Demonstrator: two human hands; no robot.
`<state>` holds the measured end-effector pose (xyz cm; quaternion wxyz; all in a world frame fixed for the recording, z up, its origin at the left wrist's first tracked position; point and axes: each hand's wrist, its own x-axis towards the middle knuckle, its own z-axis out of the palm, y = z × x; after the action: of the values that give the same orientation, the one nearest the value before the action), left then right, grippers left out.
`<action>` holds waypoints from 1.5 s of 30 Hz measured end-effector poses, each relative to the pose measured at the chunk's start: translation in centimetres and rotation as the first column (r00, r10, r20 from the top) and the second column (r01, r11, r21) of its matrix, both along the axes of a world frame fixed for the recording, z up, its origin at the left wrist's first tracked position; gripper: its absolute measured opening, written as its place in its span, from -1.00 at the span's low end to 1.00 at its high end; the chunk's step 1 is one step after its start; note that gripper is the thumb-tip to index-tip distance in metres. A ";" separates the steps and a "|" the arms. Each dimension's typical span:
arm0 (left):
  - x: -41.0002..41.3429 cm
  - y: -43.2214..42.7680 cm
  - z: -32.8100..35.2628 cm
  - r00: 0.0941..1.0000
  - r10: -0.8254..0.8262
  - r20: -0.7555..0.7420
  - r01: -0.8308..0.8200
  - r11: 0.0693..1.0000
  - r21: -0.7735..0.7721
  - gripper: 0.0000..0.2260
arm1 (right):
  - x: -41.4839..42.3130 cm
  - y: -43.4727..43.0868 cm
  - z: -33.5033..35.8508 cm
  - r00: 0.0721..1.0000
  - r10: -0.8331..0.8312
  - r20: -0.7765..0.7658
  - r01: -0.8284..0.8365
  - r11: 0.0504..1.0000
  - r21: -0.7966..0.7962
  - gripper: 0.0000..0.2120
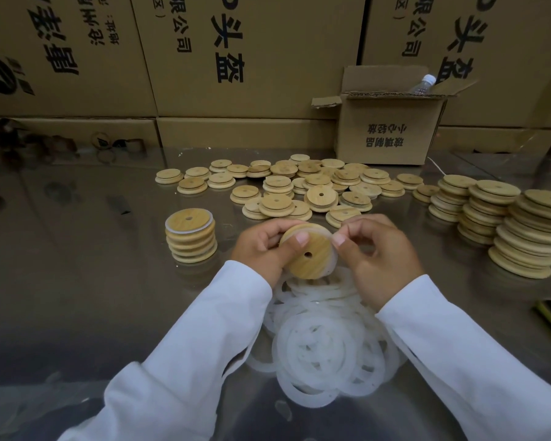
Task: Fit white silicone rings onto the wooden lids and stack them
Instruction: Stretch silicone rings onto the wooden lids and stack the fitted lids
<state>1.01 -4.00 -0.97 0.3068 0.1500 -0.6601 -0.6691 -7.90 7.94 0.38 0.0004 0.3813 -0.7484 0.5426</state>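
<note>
Gripping one wooden lid (306,251) in left hand (261,249) above the ring pile (325,342), pinching its white silicone ring (333,261) into place with right hand (379,253); seemingly barely begun, judging by one short finished stack (191,240) beside many bare lids (299,186).

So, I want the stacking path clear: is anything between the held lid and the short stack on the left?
Nothing visible does. Only bare shiny tabletop lies between the held round wooden lid and the short stack of ringed wooden lids.

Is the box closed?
No, the box has its flaps open, and a bottle sticks out of the top.
</note>
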 end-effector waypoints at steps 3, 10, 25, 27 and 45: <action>0.0 -0.3 -0.2 1.000 0.015 0.010 -0.015 1.000 0.020 -0.81 | 0.0 0.1 0.1 1.000 0.000 -0.004 0.000 0.999 -0.033 -0.79; -0.3 -0.1 -0.4 0.998 0.059 0.025 -0.061 0.989 0.133 -0.87 | 0.3 -0.3 -1.2 0.991 0.017 0.133 -0.007 0.997 -0.082 -0.94; -0.4 0.5 -0.5 0.998 0.009 0.061 -0.003 0.994 -0.108 -0.91 | -0.2 0.0 -1.0 0.999 -0.043 0.005 0.043 0.998 -0.044 -0.82; -0.3 0.5 -0.4 0.999 0.000 0.041 0.004 0.994 -0.108 -0.91 | -0.4 0.1 -0.7 0.998 -0.019 0.058 0.022 0.999 -0.047 -0.82; -0.2 0.2 -0.4 0.994 0.103 -0.026 -0.101 0.993 0.065 -0.91 | -0.2 -0.1 -0.9 0.993 0.061 0.097 -0.050 0.992 -0.113 -0.92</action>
<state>0.82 -3.84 -1.34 0.3453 0.1833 -0.6253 -0.6754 -8.13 7.87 -0.53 -0.0311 0.3739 -0.7054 0.6014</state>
